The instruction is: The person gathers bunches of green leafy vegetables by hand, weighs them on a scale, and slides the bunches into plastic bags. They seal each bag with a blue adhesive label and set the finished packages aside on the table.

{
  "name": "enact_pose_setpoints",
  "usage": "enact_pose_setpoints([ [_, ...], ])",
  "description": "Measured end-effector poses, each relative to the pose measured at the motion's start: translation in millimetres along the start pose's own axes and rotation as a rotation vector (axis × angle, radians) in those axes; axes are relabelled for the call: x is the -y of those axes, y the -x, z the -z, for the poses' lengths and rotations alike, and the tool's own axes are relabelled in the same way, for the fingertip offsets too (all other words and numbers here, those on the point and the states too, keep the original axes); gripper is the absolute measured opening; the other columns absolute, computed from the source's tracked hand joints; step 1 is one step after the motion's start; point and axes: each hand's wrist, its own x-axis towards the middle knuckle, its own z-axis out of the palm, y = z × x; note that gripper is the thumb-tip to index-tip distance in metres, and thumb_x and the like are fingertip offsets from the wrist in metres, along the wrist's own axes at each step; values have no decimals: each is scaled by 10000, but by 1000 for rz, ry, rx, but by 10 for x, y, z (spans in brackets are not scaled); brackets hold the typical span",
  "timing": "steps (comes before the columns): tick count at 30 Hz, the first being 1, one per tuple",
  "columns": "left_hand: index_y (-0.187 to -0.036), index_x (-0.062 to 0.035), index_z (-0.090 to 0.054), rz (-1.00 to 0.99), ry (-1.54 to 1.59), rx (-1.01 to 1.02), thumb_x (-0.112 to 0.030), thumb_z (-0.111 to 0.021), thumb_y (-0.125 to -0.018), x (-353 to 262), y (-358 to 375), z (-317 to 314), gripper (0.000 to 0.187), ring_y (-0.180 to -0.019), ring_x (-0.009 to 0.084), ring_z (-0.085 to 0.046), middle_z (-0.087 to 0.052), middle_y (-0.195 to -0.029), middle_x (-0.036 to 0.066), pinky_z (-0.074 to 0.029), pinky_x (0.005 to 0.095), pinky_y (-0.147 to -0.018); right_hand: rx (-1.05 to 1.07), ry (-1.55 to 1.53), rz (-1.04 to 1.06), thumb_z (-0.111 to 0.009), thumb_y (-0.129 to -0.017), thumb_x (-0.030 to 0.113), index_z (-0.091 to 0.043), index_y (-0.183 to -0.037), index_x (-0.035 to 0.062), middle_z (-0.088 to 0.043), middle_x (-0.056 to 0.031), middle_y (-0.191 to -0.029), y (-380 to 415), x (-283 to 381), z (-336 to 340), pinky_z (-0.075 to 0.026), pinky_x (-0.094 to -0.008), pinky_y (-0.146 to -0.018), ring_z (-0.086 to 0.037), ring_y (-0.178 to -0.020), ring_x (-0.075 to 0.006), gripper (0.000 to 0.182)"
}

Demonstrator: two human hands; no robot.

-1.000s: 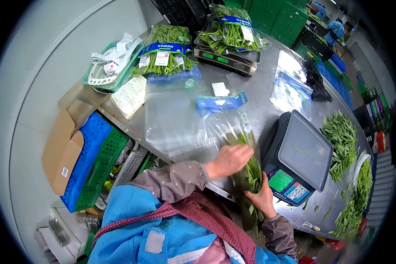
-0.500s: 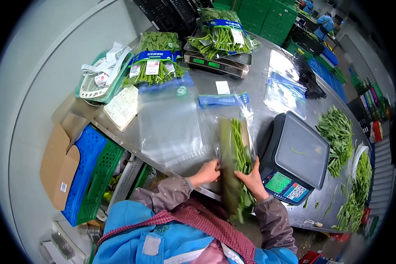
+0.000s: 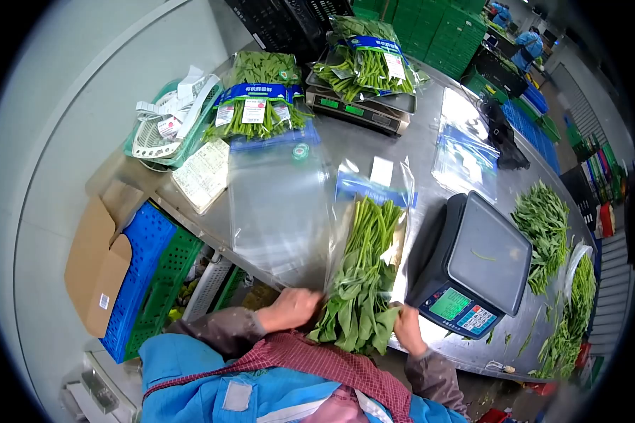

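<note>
Greens bundle (image 3: 360, 282): long stems with leafy ends, lying lengthwise inside a clear plastic bag (image 3: 374, 211) on the steel worktop (image 3: 416, 141), leaves spilling out of the bag mouth at the near edge.
Left hand (image 3: 289, 309): placed at the left side of the leafy end, fingers curled onto the bag edge and leaves; grip is partly hidden.
Right hand (image 3: 407, 329): set at the right side of the leafy end, fingers closed against the bag mouth; exactly what is pinched cannot be told.
Bag's blue header strip (image 3: 370, 189) is seen at the far end, beyond the stem tips.
Stack of empty clear bags (image 3: 275, 204) lies just left of the bundle.
Black weighing scale (image 3: 476, 264) stands just right of the bundle, lit display facing the near edge; a single green scrap is seen on its platform.
Loose greens (image 3: 543, 225) are heaped well to the right, with more along the right edge.
Packed, labelled bags of greens (image 3: 261, 92) lie at the far left; another packed bag (image 3: 363, 60) rests on a second scale (image 3: 360, 109).
Green basket (image 3: 166, 123) holding label strips sits at the far left corner.
Blue and green crates (image 3: 148, 275) are stacked below the worktop.
</note>
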Motion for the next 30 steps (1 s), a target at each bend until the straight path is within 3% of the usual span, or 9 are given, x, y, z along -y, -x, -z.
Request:
enact_pose_setpoints([
  [4, -863, -15, -545, -318, 80, 145, -230, -550, -742, 53, 468, -66, 246, -743, 307, -575, -566, -803, 149, -474, 397, -596, 183, 300, 143, -552, -770, 164, -609, -831, 28, -554, -180, -610, 661, 9, -34, -436, -406, -503, -549, -555, -358, 160],
  [11, -664, 17, -514, -21, 138, 242, -83, -487, -703, 94, -194, 227, 110, -594, 323, -547, -525, -659, 214, -429, 396, -549, -48, 230, 180, -523, -792, 176, -557, -683, 23, -535, -189, -602, -85, -8, 225, -408, -439, -489, -521, -517, -364, 191],
  [13, -738, 25, -528, 112, 267, 109, -146, -479, -830, -249, -658, 824, 200, -576, 267, -508, -514, -664, 228, -413, 352, -552, -270, 66, 283, -521, -782, 123, -537, -679, 11, -529, -197, -613, -444, 466, 631, -399, -422, -489, -510, -523, -363, 153],
  [17, -800, 6, -550, -114, 874, -305, -211, -436, -895, -741, -1045, 2018, 263, -644, 134, -531, -575, -751, 67, -434, 263, -640, -457, -518, 348, -430, -887, 173, -506, -723, -7, -460, -3, -537, -514, 1559, 1658, -376, -244, -451, -461, -480, -86, 254],
  [22, -787, -1, -546, -159, 928, -429, -280, -427, -893, -1067, -1166, 2724, 321, -633, 139, -522, -567, -728, 76, -407, 248, -575, -608, -669, 349, -453, -865, 177, -497, -713, 15, -320, 34, -494, -574, 2036, 2062, -332, -223, -419, -294, -414, -56, 226],
  [25, -830, -16, -583, -558, 1402, -160, -338, -332, -921, -990, -1124, 2835, 418, -662, 137, -550, -578, -703, 55, -446, 277, -632, -594, -677, 378, -456, -853, 170, -486, -692, 24, -330, 25, -514, -536, 2145, 2184, -321, -220, -407, -300, -423, -51, 219],
  [27, -898, -24, -571, -472, 1691, -180, -376, -281, -924, -462, -1472, 2593, 457, -692, 166, -559, -587, -739, 63, -454, 326, -666, -412, -623, 197, -475, -843, 182, -485, -687, 32, -342, 22, -517, -693, 2045, 2183, -332, -221, -413, -320, -425, -54, 217],
  [29, -1026, -35, -526, -271, 1509, -400, -304, -332, -925, -439, -1702, 1981, 347, -835, 199, -556, -577, -938, 80, -453, 339, -741, -186, -468, 37, -565, -787, 197, -529, -743, 22, -432, -3, -534, -829, 1865, 2082, -381, -226, -446, -467, -474, -87, 184],
  [30, -1089, -24, -505, -255, 1279, -223, -296, -361, -923, -283, -1669, 1663, 349, -906, 188, -544, -565, -1018, 81, -443, 324, -794, -111, -391, 47, -587, -755, 198, -538, -785, 33, -441, -4, -566, -869, 1845, 2119, -381, -227, -444, -443, -485, -86, 176],
])
